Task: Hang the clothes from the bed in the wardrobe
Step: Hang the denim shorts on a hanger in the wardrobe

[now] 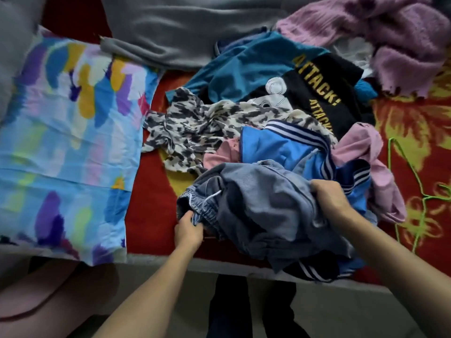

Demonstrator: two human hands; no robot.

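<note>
Your left hand (189,229) pinches the elastic waistband of the grey-blue denim garment (263,211), and your right hand (329,198) grips its other side with fingers curled into the cloth; the hands are apart. The garment sits at the near edge of the bed (151,191), atop the clothes pile (244,69). A green wire hanger (424,197) lies just right of the pile, and a patterned pillow (68,132) lies to its left.
</note>
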